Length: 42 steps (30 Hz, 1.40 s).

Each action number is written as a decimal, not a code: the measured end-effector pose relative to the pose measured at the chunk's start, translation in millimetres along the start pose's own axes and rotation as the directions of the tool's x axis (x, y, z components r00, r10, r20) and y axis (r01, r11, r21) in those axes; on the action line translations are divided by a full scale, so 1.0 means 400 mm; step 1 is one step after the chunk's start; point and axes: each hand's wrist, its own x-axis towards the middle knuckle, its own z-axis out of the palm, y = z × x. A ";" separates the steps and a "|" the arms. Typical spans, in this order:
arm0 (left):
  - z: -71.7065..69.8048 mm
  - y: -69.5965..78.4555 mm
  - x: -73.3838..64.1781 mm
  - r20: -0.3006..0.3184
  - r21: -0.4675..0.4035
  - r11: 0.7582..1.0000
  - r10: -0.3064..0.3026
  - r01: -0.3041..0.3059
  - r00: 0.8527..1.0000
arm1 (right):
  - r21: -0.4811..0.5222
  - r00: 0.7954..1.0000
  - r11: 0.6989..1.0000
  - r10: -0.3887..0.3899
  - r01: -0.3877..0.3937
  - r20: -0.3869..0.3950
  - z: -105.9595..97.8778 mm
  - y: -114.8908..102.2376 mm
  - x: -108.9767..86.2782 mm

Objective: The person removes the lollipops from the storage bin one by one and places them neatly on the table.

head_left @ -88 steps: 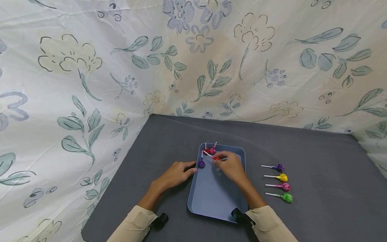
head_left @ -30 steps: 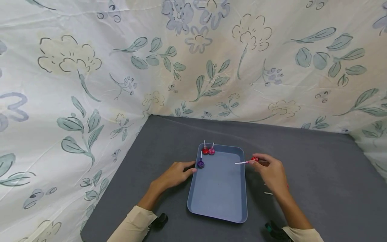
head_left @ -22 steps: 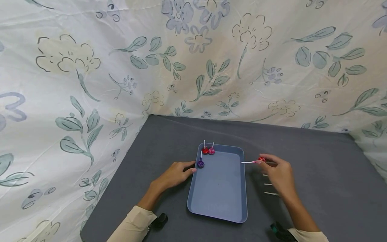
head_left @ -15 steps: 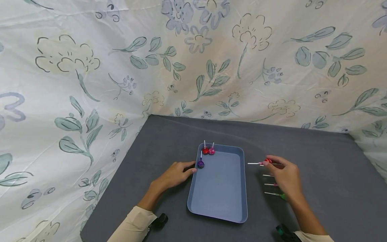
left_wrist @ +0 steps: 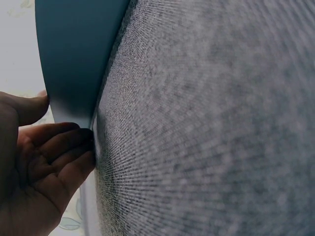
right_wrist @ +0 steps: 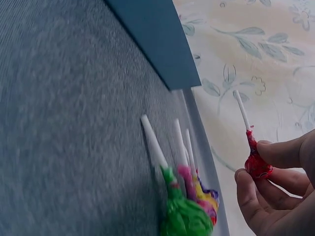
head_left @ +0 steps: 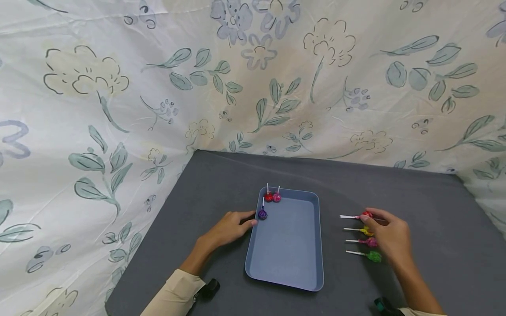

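Three lollipops [head_left: 262,214] lay toward the far left corner of the tray [head_left: 286,250]. I watched the right hand [head_left: 390,236] keep a pinching grip on a red lollipop [right_wrist: 258,166], above four more [head_left: 374,256] right of the tray; the left hand [head_left: 229,227], fingers relaxed, touched its left edge.

forearms [head_left: 199,253] reaching forward, left hand [head_left: 230,227] with thumb [left_wrist: 30,109] apart from fingers [left_wrist: 69,147], right hand [head_left: 391,233] pinching between thumb and fingertips [right_wrist: 242,180]

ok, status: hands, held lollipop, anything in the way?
Left hand touching tray. Right hand pinching red lollipop above table. No obstruction seen.
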 end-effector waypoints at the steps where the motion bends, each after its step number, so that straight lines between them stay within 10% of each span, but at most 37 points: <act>1: 0.000 0.000 0.000 0.000 -0.001 1.000 -0.001 0.001 1.000 | -0.005 1.000 1.000 0.005 -0.005 -0.005 -0.004 0.004 0.002; 42: -0.005 0.007 -0.001 0.010 0.009 1.000 -0.010 0.010 1.000 | -0.006 0.970 0.972 0.236 -0.236 -0.060 -0.132 0.192 0.113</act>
